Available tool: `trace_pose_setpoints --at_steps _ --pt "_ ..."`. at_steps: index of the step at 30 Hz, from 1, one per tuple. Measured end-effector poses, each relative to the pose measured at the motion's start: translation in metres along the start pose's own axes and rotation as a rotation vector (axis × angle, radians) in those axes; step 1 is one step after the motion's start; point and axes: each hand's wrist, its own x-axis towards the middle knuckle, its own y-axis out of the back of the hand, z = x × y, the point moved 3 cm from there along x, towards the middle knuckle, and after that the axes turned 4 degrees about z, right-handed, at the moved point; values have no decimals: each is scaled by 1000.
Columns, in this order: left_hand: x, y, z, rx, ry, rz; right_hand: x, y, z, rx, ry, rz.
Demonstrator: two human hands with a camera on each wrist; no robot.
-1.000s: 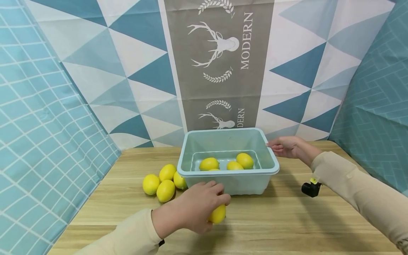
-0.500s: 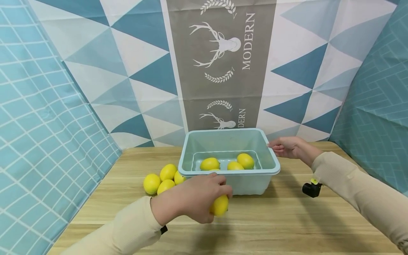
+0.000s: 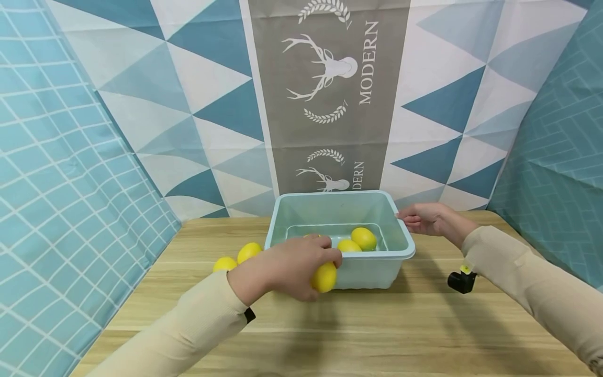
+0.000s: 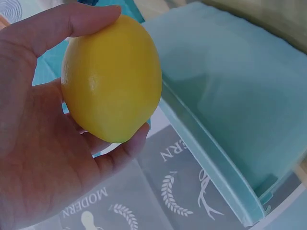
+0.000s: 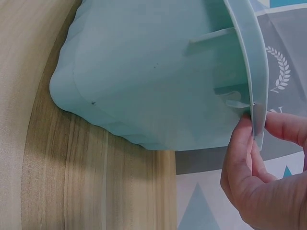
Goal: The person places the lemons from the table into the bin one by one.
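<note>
My left hand (image 3: 299, 267) grips a yellow lemon (image 3: 324, 277) just in front of the light blue plastic bin (image 3: 372, 271). In the left wrist view, thumb and fingers wrap the lemon (image 4: 112, 79), with the bin's outer wall (image 4: 240, 91) beside it. My right hand (image 3: 426, 219) pinches the bin's right rim; the right wrist view has the thumb on one side of the rim (image 5: 256, 72) and curled fingers under it. Inside the bin lie several lemons, such as one (image 3: 364, 239) near the right; my left hand partly covers the others.
Left of the bin, more lemons (image 3: 249, 252) rest on the wooden table (image 3: 377, 335), partly hidden behind my left wrist. A patterned cloth (image 3: 330, 131) hangs behind the bin, with blue cloths at both sides. A small black device (image 3: 461, 281) hangs below my right sleeve.
My left hand has risen with the lemon, from low over the table toward the bin's front rim. It now covers part of the bin's contents. The right hand stays at the rim.
</note>
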Motion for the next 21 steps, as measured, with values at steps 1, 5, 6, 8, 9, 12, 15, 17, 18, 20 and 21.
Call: trace_pose_setpoints --at_steps 1,5,6,8,9,12,15,17,18,20,21 --pt "2 1 -2 -8 5 -5 0 0 0 0 0 -1" --pt "9 4 -7 -67 9 -26 -1 0 1 6 5 0" --pt "10 4 -9 -84 11 -36 -1 0 1 7 6 1" --pt "13 7 -12 -124 15 -58 -1 1 0 9 9 5" --pt "14 8 -13 -141 19 -68 -1 1 0 9 9 7" --pt "18 11 -17 -184 27 -99 0 1 0 8 8 9" --pt "22 14 -22 -218 29 -114 1 2 1 5 8 3" --pt "25 16 -26 -229 37 -129 1 2 1 7 6 0" --pt "26 17 -27 -231 42 -135 1 1 1 10 5 -1" --pt "29 18 -31 -233 51 -147 1 1 1 17 2 -5" --pt "31 18 -33 -234 56 -152 1 1 1 20 2 -7"
